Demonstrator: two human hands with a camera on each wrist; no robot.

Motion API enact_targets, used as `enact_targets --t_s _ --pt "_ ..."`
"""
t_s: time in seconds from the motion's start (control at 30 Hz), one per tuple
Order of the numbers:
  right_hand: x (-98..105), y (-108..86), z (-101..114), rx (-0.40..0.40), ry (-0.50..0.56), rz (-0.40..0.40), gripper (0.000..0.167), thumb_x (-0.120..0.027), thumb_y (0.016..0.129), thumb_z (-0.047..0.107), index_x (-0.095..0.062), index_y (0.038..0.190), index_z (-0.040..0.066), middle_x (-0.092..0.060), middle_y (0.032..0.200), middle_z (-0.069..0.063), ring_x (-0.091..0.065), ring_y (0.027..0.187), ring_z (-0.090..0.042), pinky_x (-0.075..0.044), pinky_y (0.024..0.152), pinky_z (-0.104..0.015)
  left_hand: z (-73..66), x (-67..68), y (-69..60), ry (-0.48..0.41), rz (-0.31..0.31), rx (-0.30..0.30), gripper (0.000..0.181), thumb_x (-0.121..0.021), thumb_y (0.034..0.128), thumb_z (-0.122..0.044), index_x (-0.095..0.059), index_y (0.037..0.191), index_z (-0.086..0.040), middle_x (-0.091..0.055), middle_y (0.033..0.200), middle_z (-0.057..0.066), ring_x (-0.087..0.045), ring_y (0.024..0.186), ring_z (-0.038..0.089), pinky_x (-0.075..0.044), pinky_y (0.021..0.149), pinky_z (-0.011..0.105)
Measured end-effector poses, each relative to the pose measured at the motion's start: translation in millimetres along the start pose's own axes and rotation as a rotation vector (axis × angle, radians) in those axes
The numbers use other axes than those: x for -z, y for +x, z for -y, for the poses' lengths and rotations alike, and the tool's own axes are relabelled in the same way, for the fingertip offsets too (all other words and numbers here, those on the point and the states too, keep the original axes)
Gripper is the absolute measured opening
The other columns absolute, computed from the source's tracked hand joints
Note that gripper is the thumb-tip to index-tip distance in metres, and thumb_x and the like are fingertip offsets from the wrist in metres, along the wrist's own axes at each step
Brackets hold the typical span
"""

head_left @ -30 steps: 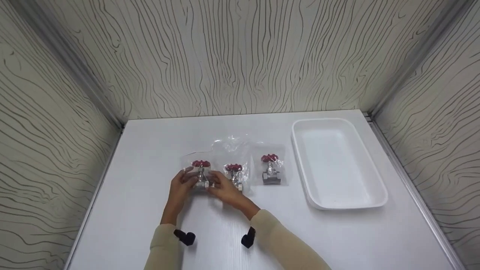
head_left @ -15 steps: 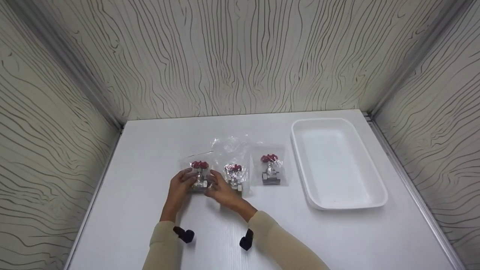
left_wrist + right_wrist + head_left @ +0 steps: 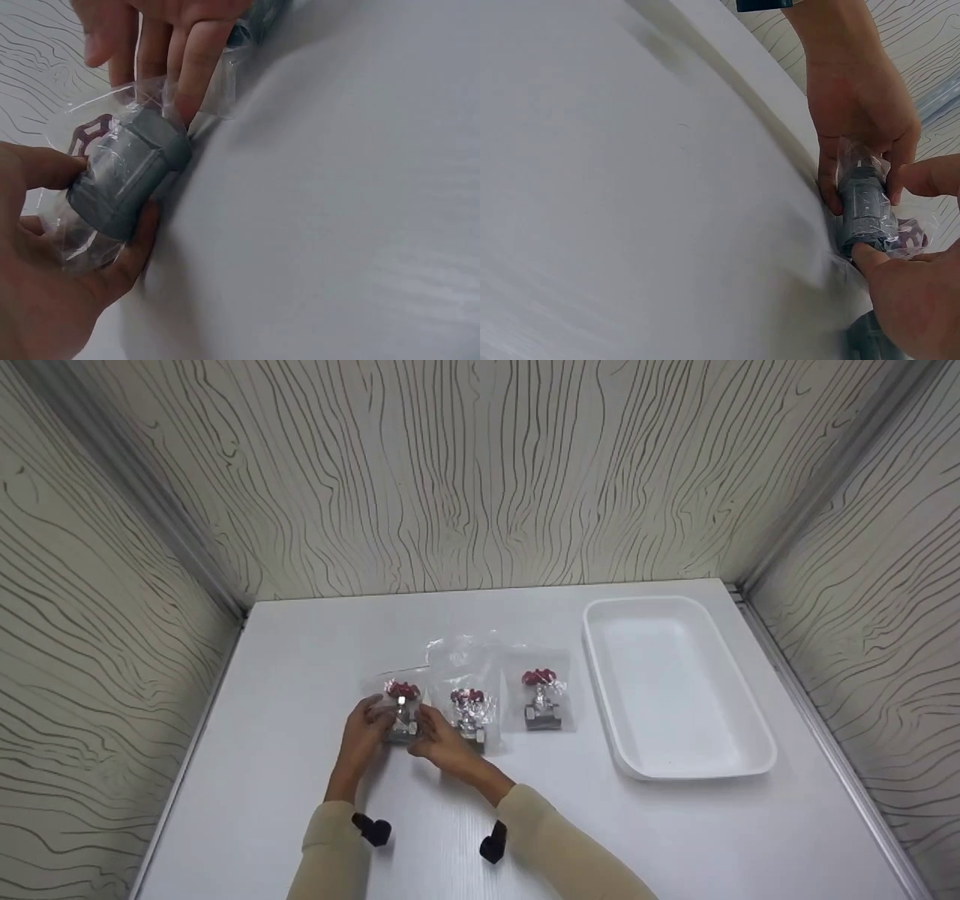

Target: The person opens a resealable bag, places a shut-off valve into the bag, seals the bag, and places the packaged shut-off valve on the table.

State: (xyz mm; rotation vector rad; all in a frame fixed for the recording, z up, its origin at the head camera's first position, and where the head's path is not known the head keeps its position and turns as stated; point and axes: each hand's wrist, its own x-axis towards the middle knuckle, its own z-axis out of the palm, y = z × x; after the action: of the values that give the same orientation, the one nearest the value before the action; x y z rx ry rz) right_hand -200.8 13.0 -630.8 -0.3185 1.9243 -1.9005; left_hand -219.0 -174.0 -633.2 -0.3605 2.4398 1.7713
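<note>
A bagged valve with a red handwheel (image 3: 402, 690) and a metal body lies on the white table, leftmost of three. My left hand (image 3: 364, 735) grips the left end of its body through the clear plastic, thumb on one side and fingers on the other, as the left wrist view shows. At the other end my right hand (image 3: 442, 742) pinches, its thumb (image 3: 868, 256) against the body's end; its index finger stands out straight. Some of its fingers are hidden behind the bag. Close beside that hand lies a second bagged valve (image 3: 469, 720).
A third bagged valve (image 3: 541, 701) lies to the right, apart from both hands. Beyond it stands a white rectangular tray (image 3: 622, 750) with raised walls. Wood-patterned panels (image 3: 480, 472) enclose the table (image 3: 300, 652) at the back and sides.
My right hand has shifted slightly left and toward me, uncovering more of the middle valve's body. The held valve has moved only a little; my left hand keeps its grip.
</note>
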Motion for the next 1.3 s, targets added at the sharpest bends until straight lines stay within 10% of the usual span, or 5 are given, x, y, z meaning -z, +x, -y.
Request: enact_targets --t_s 0.37,0.83,1.3 --pt "-2.6 -2.0 -0.8 0.005 -0.003 -0.015 0.087 -0.067 0.09 0.002 -0.022 0.163 -0.008 -0.031 0.168 -0.034 -0.029 0.159 -0.049 -0.032 0.129 -0.055 2.8 -3.6 0.9 0.09 -0.037 -0.053 0.055 -0.059 0.1058 -0.018 -0.045 0.154 0.006 -0.052 0.155 0.033 -0.052 0.144 0.049 -0.046 0.119 0.058" --pt "-0.4 -7.6 3.6 0.083 -0.146 0.002 0.073 -0.063 0.096 0.003 -0.029 0.16 -0.009 -0.036 0.166 -0.033 -0.033 0.158 -0.047 -0.03 0.13 -0.054 -0.1 8.8 0.7 -0.114 0.013 0.043 0.072 -0.059 0.1061 -0.027 -0.028 0.165 0.0 -0.041 0.164 0.032 -0.043 0.152 0.046 -0.037 0.126 0.058" --pt "24.6 -28.2 11.8 0.124 -0.164 0.02 0.06 -0.057 0.102 -0.001 -0.033 0.156 -0.013 -0.038 0.162 -0.036 -0.042 0.152 -0.05 -0.04 0.125 -0.053 10.0 15.0 -5.9 -0.034 -0.013 0.005 0.057 -0.054 0.1097 -0.02 -0.038 0.159 0.003 -0.052 0.152 0.028 -0.055 0.139 0.04 -0.054 0.112 0.048"
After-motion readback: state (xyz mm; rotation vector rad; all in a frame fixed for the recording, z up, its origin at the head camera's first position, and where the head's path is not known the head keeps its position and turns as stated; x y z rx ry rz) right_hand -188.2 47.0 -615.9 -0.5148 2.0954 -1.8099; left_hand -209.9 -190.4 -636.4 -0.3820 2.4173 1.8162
